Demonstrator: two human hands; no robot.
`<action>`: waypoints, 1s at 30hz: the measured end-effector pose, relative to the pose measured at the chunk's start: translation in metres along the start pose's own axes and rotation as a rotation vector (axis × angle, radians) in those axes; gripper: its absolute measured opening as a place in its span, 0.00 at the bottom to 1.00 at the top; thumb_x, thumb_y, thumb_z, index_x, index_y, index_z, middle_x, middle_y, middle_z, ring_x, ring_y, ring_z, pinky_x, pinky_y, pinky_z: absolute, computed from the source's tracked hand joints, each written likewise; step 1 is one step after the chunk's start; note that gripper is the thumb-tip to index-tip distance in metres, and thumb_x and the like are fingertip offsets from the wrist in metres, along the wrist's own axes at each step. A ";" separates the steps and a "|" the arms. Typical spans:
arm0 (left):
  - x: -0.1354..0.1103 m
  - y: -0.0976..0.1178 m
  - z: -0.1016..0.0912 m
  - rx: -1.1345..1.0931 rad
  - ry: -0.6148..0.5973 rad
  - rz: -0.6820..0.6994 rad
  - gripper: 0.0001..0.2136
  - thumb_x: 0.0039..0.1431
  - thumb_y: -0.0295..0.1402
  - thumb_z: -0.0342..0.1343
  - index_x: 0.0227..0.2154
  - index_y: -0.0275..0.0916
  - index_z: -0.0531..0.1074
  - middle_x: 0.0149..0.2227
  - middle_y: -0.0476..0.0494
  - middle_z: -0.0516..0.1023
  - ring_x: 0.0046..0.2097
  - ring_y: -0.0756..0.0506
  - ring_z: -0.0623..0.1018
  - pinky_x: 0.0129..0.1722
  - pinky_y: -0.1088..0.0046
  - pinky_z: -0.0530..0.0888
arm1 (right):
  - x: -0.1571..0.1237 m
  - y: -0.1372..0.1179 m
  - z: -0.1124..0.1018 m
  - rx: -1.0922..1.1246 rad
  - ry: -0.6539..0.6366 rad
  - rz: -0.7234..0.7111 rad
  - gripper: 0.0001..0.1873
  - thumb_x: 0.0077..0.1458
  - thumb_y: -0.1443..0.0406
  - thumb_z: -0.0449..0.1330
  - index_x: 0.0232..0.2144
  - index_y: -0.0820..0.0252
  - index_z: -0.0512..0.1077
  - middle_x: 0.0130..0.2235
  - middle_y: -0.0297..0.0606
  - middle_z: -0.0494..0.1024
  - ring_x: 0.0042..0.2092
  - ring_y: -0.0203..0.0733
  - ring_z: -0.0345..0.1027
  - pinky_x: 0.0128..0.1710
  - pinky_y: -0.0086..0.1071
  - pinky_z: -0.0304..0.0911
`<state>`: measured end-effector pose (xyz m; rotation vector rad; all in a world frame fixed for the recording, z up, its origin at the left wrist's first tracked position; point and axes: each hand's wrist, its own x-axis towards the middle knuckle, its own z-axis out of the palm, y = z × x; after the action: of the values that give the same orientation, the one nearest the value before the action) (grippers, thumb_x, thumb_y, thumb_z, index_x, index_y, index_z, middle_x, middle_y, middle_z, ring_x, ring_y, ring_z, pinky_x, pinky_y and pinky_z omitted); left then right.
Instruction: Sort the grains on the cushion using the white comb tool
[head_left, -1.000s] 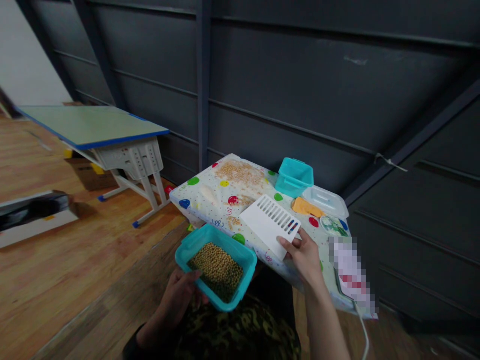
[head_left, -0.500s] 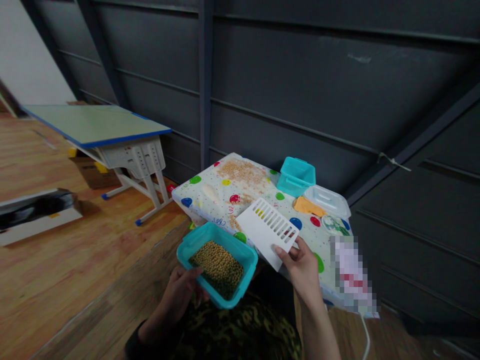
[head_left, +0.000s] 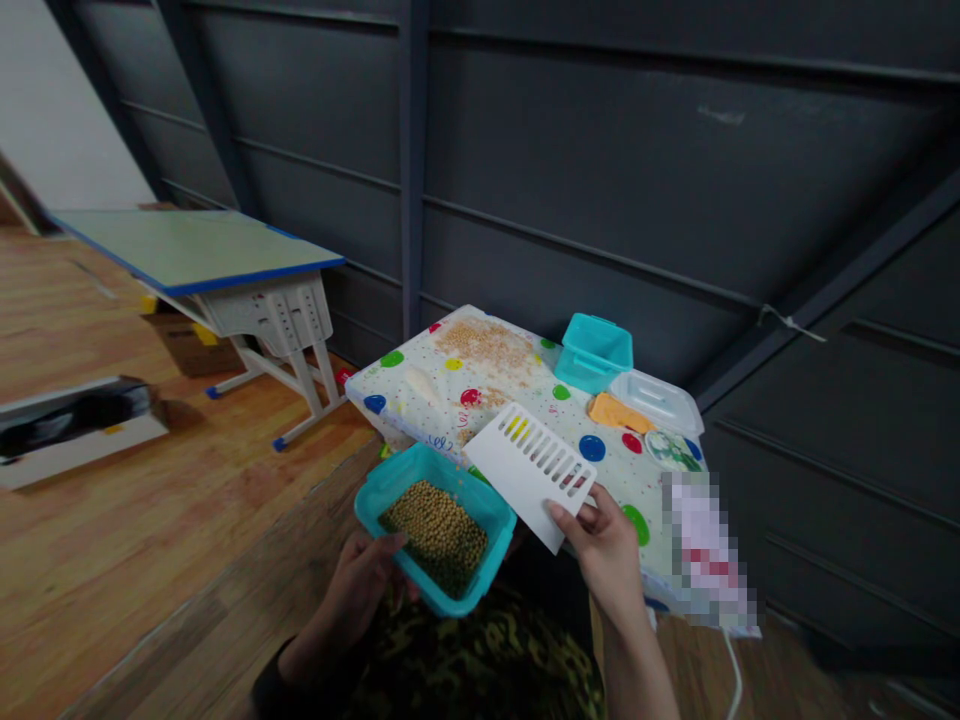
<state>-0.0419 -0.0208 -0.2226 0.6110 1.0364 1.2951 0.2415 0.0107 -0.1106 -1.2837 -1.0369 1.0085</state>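
My left hand [head_left: 365,577] grips the near left rim of a turquoise plastic basin [head_left: 486,588], thumb over the edge. Soybeans [head_left: 431,520] lie inside it, with smaller green beans at the near end. My right hand [head_left: 604,535] pinches the right end of a white slotted plastic scraper [head_left: 511,478]. Its solid edge slants toward the basin's far right rim, and the slots face away from me. A few soybeans show near that rim. More soybeans [head_left: 480,342] and finer pale grains are spread over the balloon-patterned tablecloth [head_left: 517,375].
At the table's back right stand a second turquoise basin [head_left: 595,352], a clear lid [head_left: 660,402], an orange cloth [head_left: 619,412] and a small green-and-white round item [head_left: 673,450]. A green-topped desk [head_left: 195,250] and an open white box [head_left: 82,430] are to the left. A dark wall [head_left: 585,180] rises behind.
The scraper has shifted slightly left and toward me, closer to the basin's far rim. A few soybeans now show near that rim. My left hand and the basin stay in place.
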 end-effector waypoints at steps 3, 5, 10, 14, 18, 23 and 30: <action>-0.004 0.010 0.006 0.021 0.015 -0.009 0.23 0.46 0.49 0.72 0.07 0.40 0.75 0.09 0.41 0.74 0.10 0.49 0.70 0.11 0.76 0.64 | -0.002 0.001 0.000 0.013 -0.007 -0.001 0.33 0.44 0.47 0.82 0.47 0.55 0.81 0.45 0.47 0.91 0.42 0.58 0.88 0.42 0.46 0.85; -0.007 0.018 0.010 0.041 0.005 -0.020 0.22 0.44 0.48 0.73 0.07 0.40 0.75 0.10 0.41 0.75 0.11 0.48 0.71 0.11 0.75 0.65 | -0.002 0.001 0.000 0.011 -0.018 0.004 0.33 0.44 0.47 0.82 0.47 0.55 0.82 0.44 0.47 0.91 0.41 0.58 0.88 0.41 0.46 0.85; -0.008 0.022 0.012 0.047 -0.005 -0.026 0.21 0.44 0.48 0.73 0.08 0.40 0.77 0.10 0.40 0.75 0.11 0.49 0.70 0.11 0.75 0.65 | 0.009 0.004 -0.004 -0.006 0.038 -0.050 0.32 0.46 0.47 0.81 0.48 0.56 0.81 0.45 0.48 0.91 0.43 0.58 0.88 0.43 0.46 0.84; -0.003 0.012 0.006 0.024 0.028 -0.009 0.22 0.45 0.49 0.72 0.08 0.40 0.76 0.10 0.41 0.75 0.10 0.48 0.70 0.11 0.75 0.65 | 0.022 0.008 -0.001 -0.046 0.095 -0.103 0.32 0.48 0.48 0.79 0.49 0.56 0.80 0.45 0.49 0.91 0.42 0.57 0.88 0.41 0.44 0.83; -0.001 0.008 0.000 0.031 0.022 -0.009 0.23 0.47 0.49 0.72 0.08 0.40 0.76 0.10 0.41 0.75 0.11 0.47 0.71 0.11 0.75 0.65 | 0.028 0.009 0.006 -0.059 0.052 -0.091 0.33 0.49 0.47 0.79 0.51 0.57 0.79 0.44 0.48 0.91 0.40 0.57 0.87 0.38 0.43 0.82; 0.001 0.005 -0.004 0.034 0.034 0.000 0.23 0.47 0.49 0.72 0.08 0.41 0.75 0.10 0.43 0.74 0.11 0.47 0.72 0.11 0.74 0.66 | 0.024 0.007 0.010 -0.036 0.029 -0.065 0.33 0.46 0.47 0.80 0.49 0.56 0.80 0.45 0.48 0.91 0.42 0.58 0.88 0.42 0.46 0.83; 0.006 0.000 -0.007 -0.005 0.030 0.012 0.25 0.48 0.48 0.71 0.06 0.43 0.71 0.09 0.44 0.73 0.11 0.48 0.71 0.11 0.75 0.64 | 0.014 -0.001 0.011 0.009 -0.009 -0.029 0.32 0.45 0.47 0.81 0.47 0.55 0.80 0.45 0.47 0.91 0.41 0.58 0.88 0.40 0.46 0.84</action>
<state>-0.0487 -0.0159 -0.2272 0.5962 1.0556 1.3204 0.2343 0.0271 -0.1089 -1.2548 -1.0538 0.9972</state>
